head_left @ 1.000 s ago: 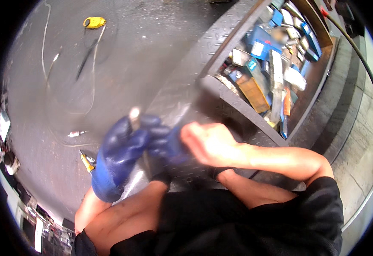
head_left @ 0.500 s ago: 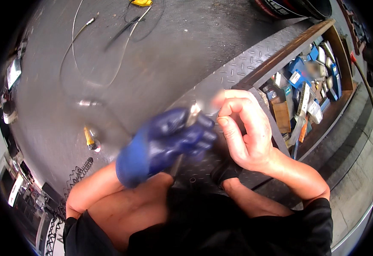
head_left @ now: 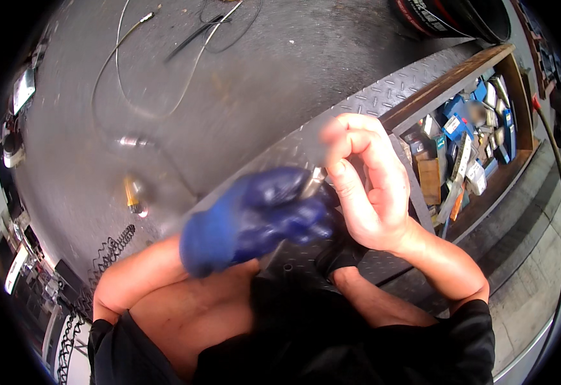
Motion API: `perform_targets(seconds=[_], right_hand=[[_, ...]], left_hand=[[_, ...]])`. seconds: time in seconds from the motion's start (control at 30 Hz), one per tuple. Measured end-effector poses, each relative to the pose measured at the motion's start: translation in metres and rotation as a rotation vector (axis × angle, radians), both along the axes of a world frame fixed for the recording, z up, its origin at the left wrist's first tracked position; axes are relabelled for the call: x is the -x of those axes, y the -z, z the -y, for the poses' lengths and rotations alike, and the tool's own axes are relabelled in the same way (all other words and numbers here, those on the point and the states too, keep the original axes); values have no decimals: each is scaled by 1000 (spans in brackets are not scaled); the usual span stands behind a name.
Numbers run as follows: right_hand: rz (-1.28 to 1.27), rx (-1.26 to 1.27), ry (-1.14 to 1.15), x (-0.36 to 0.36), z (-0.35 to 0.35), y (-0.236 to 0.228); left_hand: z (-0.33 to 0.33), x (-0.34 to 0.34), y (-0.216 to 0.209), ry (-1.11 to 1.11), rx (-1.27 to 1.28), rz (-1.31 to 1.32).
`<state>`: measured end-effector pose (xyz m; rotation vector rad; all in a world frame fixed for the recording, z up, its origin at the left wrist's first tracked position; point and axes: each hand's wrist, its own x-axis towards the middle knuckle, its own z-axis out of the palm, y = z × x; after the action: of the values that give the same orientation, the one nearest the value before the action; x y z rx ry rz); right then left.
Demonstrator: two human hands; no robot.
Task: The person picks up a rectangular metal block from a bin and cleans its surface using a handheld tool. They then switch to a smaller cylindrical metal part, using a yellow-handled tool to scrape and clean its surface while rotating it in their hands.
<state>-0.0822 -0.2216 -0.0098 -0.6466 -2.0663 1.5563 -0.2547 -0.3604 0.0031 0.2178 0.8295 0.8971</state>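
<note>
My left hand [head_left: 264,215], in a blue coated glove, is closed around a small shiny metal piece [head_left: 314,182] whose end stands out past the thumb. I cannot make out its exact kind. Bare, my right hand [head_left: 378,189] is held just to the right of it, with thumb and forefinger drawn together in a pinch. Whatever lies between those fingertips, if anything, is too small or blurred to name. The metal piece's tip is close to the right thumb; whether they touch I cannot tell.
An open wooden-sided drawer [head_left: 465,76] on the right holds several blue boxes and small parts. A black bucket [head_left: 444,19] stands behind it. On the dark surface lie a thin hose [head_left: 119,74], a blurred metal fitting [head_left: 134,141] and a yellow-handled tool [head_left: 131,196]. A small ring [head_left: 287,267] lies below my hands.
My gloved left hand has moved a little right, bringing the metal piece beside my right thumb. The right hand keeps its pinch. The whole view has shifted slightly.
</note>
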Motion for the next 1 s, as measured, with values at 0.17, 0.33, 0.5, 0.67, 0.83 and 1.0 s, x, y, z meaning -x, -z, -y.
perform_targets(seconds=[0.17, 0.33, 0.5, 0.67, 0.83, 1.0], right_hand=[[-12, 154, -22, -4, 3, 4], [46, 313, -102, -10, 3, 2], [17, 273, -42, -8, 4, 2], [18, 246, -68, -9, 1, 3], [32, 288, -60, -10, 3, 0], [38, 340, -90, -12, 4, -1]], left_hand=[[7, -1, 4, 4, -2, -36], [4, -5, 0, -31, 55, -7], [5, -13, 5, -85, -34, -71], [0, -5, 1, -3, -35, -58], [-1, -6, -1, 22, -56, -105], [-3, -5, -1, 10, -103, -153]])
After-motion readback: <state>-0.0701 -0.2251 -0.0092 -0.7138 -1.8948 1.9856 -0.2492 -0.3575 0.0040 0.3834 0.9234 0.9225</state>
